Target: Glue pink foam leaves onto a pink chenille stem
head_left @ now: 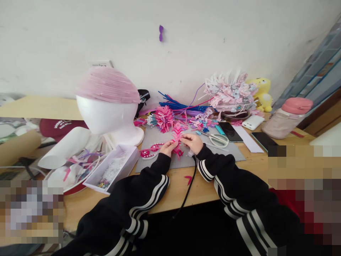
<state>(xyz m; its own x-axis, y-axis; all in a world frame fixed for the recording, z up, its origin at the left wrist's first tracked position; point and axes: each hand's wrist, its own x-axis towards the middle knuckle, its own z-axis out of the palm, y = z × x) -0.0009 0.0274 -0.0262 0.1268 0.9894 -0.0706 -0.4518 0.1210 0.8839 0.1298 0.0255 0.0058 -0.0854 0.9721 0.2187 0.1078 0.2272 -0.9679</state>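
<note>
Both hands meet over the grey mat (229, 153) at the middle of the worktop (186, 188). The left hand (168, 147) has its fingers drawn together in a pinching grip on the lower part of a bright pink pipe-cleaner ornament (177, 137), a feathery piece with short side loops that stands upright between the two hands. The right hand (192, 142) closes on the same ornament from the other side, thumb and fingertips pressed to its stem. How much of the stem each grip covers is hard to make out, since the fingers overlap it and the piece is small in view.

A black cord (189, 185) runs from under the right hand down over the worktop edge; what it joins to is hidden by the hand. Just left of the left hand lies a pink beaded strip (148, 152). White-handled scissors (220, 139) lie to the right of the right hand, near a dark phone (230, 132). A white foam head (108, 115) in a pink cap stands to the left.
</note>
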